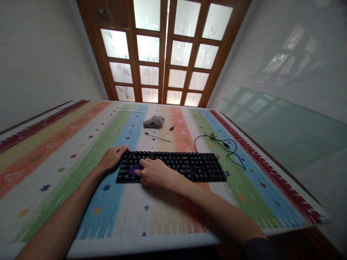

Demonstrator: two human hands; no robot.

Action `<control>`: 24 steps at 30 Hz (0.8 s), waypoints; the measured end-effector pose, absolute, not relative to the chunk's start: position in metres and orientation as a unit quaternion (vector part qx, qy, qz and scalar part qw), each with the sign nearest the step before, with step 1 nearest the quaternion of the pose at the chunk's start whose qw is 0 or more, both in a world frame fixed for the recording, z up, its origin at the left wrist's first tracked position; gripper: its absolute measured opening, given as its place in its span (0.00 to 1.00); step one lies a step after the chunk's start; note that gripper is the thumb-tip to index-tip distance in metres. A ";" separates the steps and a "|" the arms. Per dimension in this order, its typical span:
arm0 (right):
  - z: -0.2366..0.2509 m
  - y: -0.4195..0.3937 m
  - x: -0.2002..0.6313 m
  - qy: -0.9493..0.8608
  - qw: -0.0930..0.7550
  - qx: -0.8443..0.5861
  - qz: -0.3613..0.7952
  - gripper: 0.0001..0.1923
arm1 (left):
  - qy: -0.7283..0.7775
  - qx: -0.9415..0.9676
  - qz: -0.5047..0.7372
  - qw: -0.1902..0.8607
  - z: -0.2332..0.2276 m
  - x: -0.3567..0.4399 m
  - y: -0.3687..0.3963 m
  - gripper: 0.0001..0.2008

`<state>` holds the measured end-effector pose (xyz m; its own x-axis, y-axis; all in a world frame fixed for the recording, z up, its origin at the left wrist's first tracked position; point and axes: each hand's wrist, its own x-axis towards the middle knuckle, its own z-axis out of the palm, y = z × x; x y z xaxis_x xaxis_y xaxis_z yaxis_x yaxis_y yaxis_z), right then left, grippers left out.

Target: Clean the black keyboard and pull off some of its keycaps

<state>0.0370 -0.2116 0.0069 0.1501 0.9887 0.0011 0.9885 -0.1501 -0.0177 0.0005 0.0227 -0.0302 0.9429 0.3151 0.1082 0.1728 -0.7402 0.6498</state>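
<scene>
A black computer keyboard (pixel 200 168) lies flat on the table, its long side across my view. My left hand (pixel 115 157) grips it at the far left corner, fingers partly curled against the edge. Over the left part of the keys, my right hand (pixel 153 172) holds a purple lump (pixel 135 169), soft-looking and pressed on the keys. The fingers cover part of this lump, so its full shape is hidden. Several keys lie out of sight beneath my right hand and forearm.
Beyond the keyboard lie a crumpled grey cloth (pixel 154 121), a thin toothbrush (pixel 157 137) and a small black tool with wire loops (pixel 171 128). The keyboard's cable (pixel 233 141) lies coiled at the right. A striped tablecloth (pixel 92 202) covers the table; walls stand on both sides.
</scene>
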 end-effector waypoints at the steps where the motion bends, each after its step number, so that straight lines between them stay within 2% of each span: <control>1: 0.006 -0.212 0.036 -0.652 0.008 -0.758 0.004 0.16 | 0.132 0.927 0.106 0.334 -0.030 0.001 0.023 0.30; 24: 0.022 -0.216 0.037 -0.642 0.002 -0.767 0.005 0.14 | 0.135 0.924 0.106 0.342 -0.029 0.000 0.023 0.29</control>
<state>0.0371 -0.2156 0.0223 0.1764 0.9843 -0.0047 0.9843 -0.1765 -0.0088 0.0004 0.0233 -0.0295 0.9409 0.3227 0.1031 0.1777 -0.7293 0.6608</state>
